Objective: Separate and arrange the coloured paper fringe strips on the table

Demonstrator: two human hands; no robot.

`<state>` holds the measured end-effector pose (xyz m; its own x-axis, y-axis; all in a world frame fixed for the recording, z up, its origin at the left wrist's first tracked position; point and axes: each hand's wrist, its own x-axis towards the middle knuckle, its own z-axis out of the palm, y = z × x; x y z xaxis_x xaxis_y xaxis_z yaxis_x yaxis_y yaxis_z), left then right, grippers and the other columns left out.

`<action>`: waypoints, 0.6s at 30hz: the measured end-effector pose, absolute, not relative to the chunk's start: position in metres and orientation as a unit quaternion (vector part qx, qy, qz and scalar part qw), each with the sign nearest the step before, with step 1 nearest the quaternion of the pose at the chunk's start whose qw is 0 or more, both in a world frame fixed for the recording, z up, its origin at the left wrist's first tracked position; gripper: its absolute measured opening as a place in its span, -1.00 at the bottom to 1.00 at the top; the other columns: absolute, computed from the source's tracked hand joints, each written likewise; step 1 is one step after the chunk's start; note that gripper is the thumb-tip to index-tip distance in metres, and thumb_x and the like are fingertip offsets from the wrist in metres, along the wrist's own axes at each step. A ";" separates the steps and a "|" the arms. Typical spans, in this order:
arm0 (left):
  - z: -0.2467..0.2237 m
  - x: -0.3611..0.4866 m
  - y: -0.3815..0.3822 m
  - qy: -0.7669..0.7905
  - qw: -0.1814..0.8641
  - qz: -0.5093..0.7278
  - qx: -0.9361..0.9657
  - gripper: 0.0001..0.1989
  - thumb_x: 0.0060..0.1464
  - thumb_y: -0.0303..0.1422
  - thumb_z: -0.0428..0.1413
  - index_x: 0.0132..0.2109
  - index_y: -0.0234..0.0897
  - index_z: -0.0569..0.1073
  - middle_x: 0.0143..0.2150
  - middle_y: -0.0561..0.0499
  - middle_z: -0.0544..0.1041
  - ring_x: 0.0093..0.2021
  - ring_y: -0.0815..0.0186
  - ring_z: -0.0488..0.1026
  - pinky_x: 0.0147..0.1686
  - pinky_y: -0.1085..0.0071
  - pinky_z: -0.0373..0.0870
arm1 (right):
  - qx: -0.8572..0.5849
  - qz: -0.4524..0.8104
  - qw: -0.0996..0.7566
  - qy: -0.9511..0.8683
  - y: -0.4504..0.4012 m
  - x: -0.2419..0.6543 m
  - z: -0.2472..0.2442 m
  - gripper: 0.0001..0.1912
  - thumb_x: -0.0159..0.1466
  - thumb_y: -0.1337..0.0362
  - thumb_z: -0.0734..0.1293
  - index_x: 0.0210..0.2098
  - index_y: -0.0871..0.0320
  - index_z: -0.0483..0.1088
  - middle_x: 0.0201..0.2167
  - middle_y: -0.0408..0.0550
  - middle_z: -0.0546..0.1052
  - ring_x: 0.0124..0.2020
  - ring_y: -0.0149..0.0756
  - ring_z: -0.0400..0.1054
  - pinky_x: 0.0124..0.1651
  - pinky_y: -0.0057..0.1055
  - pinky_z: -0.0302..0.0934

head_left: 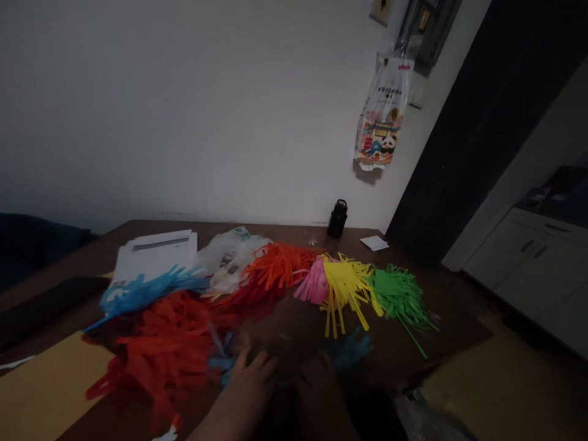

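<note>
Both left hand (252, 375) and right hand (318, 376) seem busy handling blue strips (353, 350), their grip too blurred to tell, the next move likely needing gentleness.

Blurred blue strips (353, 350) show in 2 fringed patches over the brown table (452, 334).

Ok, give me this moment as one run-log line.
left hand: beside blue strips | right hand: beside blue strips | grips: blurred, unclear | yellow fringe: between pink fringe, green fringe
</note>
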<state>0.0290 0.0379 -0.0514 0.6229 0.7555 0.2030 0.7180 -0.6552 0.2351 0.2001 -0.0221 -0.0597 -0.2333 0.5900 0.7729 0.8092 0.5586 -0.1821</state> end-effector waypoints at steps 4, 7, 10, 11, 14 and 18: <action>-0.031 0.032 0.032 0.416 0.100 0.159 0.890 -0.84 0.04 -0.52 0.09 -0.36 -0.24 0.56 -0.28 -0.07 0.56 -0.13 0.13 0.40 0.08 0.02 0.16 | -0.459 -0.156 0.425 -0.765 -0.016 0.198 -0.060 -0.70 0.36 0.42 0.16 -0.48 0.14 0.35 -0.51 -0.12 0.42 -0.40 -0.28 0.27 0.00 -0.22 0.04; -0.006 0.024 0.019 0.418 0.155 0.168 0.879 -0.79 -0.01 -0.56 0.02 -0.36 -0.25 0.54 -0.20 -0.08 0.58 -0.10 0.13 0.43 -0.01 0.14 0.23 | -0.427 -0.207 0.440 -0.762 -0.014 0.196 -0.050 -0.60 0.40 0.44 0.11 -0.55 0.15 0.28 -0.58 -0.16 0.36 -0.45 -0.32 0.22 -0.02 -0.23 0.04; 0.019 0.010 0.003 0.413 0.257 0.173 0.857 -0.72 0.15 -0.43 -0.07 -0.45 -0.24 0.46 -0.34 0.03 0.55 -0.28 0.30 0.45 -0.26 0.42 0.29 | -0.377 -0.200 0.424 -0.799 -0.024 0.196 -0.020 -0.59 0.45 0.40 0.06 -0.50 0.15 0.32 -0.59 -0.20 0.37 -0.44 -0.36 0.24 0.10 -0.19 -0.01; 0.025 0.007 -0.001 0.415 0.331 0.184 0.827 -0.68 0.19 -0.33 -0.07 -0.48 -0.24 0.42 -0.41 0.06 0.49 -0.36 0.34 0.40 -0.35 0.47 0.26 | -0.363 -0.197 0.410 -0.814 -0.029 0.196 -0.007 -0.60 0.45 0.39 0.06 -0.46 0.14 0.34 -0.58 -0.21 0.39 -0.43 -0.36 0.25 0.15 -0.18 -0.04; 0.032 0.000 -0.012 0.414 0.545 0.227 0.693 -0.58 0.05 0.00 0.07 -0.53 -0.23 0.33 -0.55 0.15 0.27 -0.50 0.39 0.18 -0.52 0.49 0.09 | -0.341 -0.181 0.364 -0.848 -0.042 0.196 0.028 -0.71 0.43 0.41 0.12 -0.37 0.11 0.36 -0.55 -0.24 0.45 -0.41 -0.36 0.31 0.22 -0.20 -0.08; 0.030 -0.001 -0.022 0.392 0.632 0.272 0.611 -0.41 -0.16 0.26 0.12 -0.51 -0.21 0.27 -0.58 0.19 0.15 -0.54 0.43 0.03 -0.54 0.48 -0.03 | -0.350 -0.098 0.364 -0.858 -0.042 0.193 0.041 -0.85 0.35 0.36 0.22 -0.26 0.00 0.40 -0.48 -0.24 0.50 -0.33 -0.32 0.39 0.20 -0.18 0.06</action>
